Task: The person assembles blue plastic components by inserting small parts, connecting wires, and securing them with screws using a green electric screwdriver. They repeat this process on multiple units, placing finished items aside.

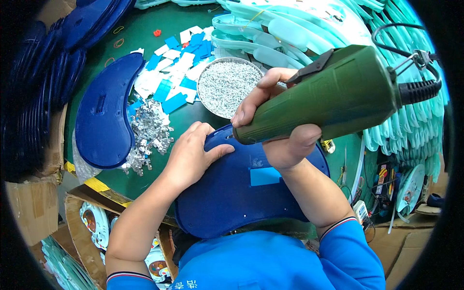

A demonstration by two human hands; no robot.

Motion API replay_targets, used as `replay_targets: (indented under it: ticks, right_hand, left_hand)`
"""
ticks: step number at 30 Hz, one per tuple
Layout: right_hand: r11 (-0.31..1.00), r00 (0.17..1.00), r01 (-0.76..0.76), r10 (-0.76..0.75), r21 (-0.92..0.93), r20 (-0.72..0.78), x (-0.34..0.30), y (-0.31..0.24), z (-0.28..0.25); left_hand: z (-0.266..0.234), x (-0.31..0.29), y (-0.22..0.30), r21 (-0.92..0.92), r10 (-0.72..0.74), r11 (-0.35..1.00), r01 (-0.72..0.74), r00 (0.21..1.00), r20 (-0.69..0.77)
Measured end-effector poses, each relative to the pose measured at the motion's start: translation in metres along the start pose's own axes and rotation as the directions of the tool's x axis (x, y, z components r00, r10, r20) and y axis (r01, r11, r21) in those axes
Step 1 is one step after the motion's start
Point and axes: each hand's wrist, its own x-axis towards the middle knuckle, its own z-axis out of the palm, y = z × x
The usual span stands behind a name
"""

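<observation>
Right hand wraps the green screwdriver, its bit at eleven o'clock on the blue panel; left hand pinches that edge, apparently bracing it.

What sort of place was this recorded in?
Probably a factory assembly workshop: there is a corded green power driver, a heap of small silvery parts and stacks of matching pale-green shells.

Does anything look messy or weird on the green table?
The blue and white pieces lie jumbled, with silvery metal bits loosely heaped beside the left dark blue panel. One small red piece sits apart. I can't see anything broken.
</observation>
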Motion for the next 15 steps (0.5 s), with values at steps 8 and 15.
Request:
replay_targets:
  ticks: [8, 15]
  right_hand:
    - [0.998, 0.997, -0.063, 0.063, 0.002, 0.05, -0.001, 0.011, 0.009]
    - [0.996, 0.978, 0.052, -0.065, -0.07, -0.2, 0.002, -0.012, -0.012]
  left_hand:
    - [0.007, -0.002, -0.011, 0.023, 0.109, 0.994, -0.107, 0.987, -0.115]
    - [-0.024, 0.065, -0.007, 0.413, 0.436, 0.867, -0.279, 0.826, -0.358]
